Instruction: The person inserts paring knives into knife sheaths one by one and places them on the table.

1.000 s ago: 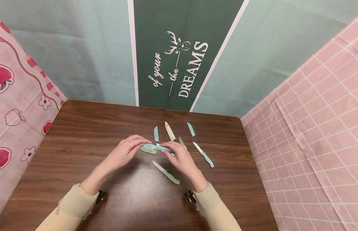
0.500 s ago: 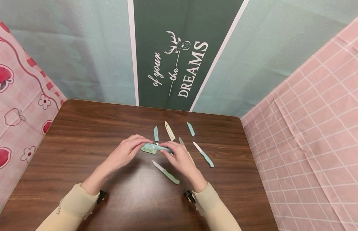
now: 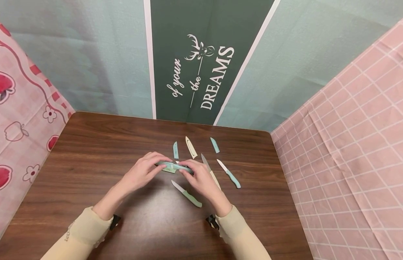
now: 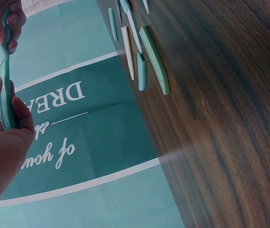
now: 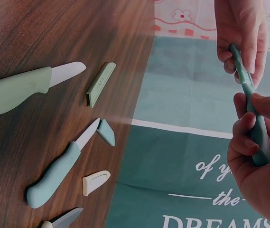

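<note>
My left hand (image 3: 145, 169) pinches a blue sheath (image 4: 6, 102) by its sides. The blue handle (image 5: 259, 137) of a knife lies in my right hand (image 3: 201, 177), thumb along it and fingers curled underneath. Handle and sheath meet end to end between the hands, with the blade hidden inside the sheath. They are held above the table, as both wrist views show. In the head view they overlap a green sheath (image 3: 169, 170) lying below. Another blue knife (image 5: 54, 175) lies on the table, mostly covered by my right hand in the head view.
Nearby on the wooden table (image 3: 100, 151) lie a green knife (image 3: 191, 198), a cream-handled knife (image 3: 215, 178) and a blue knife (image 3: 233, 179), blades bare. Farther back are a cream sheath (image 3: 190, 147), a blue sheath (image 3: 175, 150) and a second blue sheath (image 3: 215, 145). Curtains hang around the table.
The held knife and sheath have turned, showing a narrower side, and less white shows where they meet. My right hand has shifted slightly left, uncovering more of the cream-handled knife.
</note>
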A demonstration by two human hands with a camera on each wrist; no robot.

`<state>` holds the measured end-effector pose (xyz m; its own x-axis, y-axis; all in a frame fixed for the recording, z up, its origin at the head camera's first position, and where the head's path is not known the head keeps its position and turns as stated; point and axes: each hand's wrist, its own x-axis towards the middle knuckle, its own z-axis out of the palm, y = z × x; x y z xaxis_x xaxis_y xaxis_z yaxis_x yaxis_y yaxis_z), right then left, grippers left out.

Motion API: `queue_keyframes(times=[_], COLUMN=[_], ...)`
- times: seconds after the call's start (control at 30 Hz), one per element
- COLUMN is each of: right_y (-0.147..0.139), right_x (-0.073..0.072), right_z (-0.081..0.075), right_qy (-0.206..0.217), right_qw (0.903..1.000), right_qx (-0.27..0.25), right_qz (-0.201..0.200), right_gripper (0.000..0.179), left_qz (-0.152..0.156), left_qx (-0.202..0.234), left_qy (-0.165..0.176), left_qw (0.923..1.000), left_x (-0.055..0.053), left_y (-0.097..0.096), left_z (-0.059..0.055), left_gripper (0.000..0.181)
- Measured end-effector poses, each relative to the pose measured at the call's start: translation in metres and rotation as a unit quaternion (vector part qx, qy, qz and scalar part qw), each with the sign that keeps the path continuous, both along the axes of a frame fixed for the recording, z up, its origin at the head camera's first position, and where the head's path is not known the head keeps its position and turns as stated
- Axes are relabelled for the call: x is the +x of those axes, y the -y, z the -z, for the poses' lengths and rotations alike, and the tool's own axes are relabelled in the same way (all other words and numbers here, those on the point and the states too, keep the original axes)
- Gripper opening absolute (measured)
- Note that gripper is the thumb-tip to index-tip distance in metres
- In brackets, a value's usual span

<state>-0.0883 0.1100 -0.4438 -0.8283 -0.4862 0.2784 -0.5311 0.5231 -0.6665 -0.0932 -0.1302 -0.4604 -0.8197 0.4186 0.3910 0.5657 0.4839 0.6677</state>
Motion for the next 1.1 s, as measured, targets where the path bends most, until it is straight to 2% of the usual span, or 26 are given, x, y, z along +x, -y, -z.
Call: queue_keyframes(times=[0.13,0.23,0.33,0.5,0.63,0.8,1.1], right_y=[0.001,0.003,0.005,0.007,0.009,0.009,0.004], right_x=[0.000,0.000,0.001,0.002,0.002,0.001,-0.003], right_z=[0.001,0.003,0.006,0.012,0.015,0.018,0.023], right_qy=[0.002,0.002,0.002,-0.005,-0.007,0.009,0.014], right_qw=[1.0000,0.9999,0.9999,0.9996,0.9991,0.9985,0.9970], right_qx=[0.003,0.008,0.010,0.019,0.024,0.024,0.043], right_qz=[0.005,0.008,0.007,0.019,0.036,0.048,0.062], right_gripper=[0.020,0.021,0.021,0.021,0.022,0.022,0.022], left_qz=[-0.001,-0.003,0.000,0.008,0.008,0.004,-0.017], left_qx=[0.002,-0.006,-0.035,-0.088,-0.097,-0.101,-0.115], left_qy=[-0.001,-0.025,-0.078,-0.184,-0.224,-0.227,-0.185], left_qw=[1.0000,0.9997,0.9964,0.9790,0.9697,0.9686,0.9757], left_x=[0.000,-0.001,-0.001,-0.001,-0.002,-0.001,-0.004], left_y=[0.000,-0.001,-0.003,-0.005,-0.004,-0.003,0.009], left_z=[0.000,0.002,0.005,0.009,0.013,0.018,0.026], left_gripper=[0.025,0.025,0.026,0.032,0.033,0.033,0.034])
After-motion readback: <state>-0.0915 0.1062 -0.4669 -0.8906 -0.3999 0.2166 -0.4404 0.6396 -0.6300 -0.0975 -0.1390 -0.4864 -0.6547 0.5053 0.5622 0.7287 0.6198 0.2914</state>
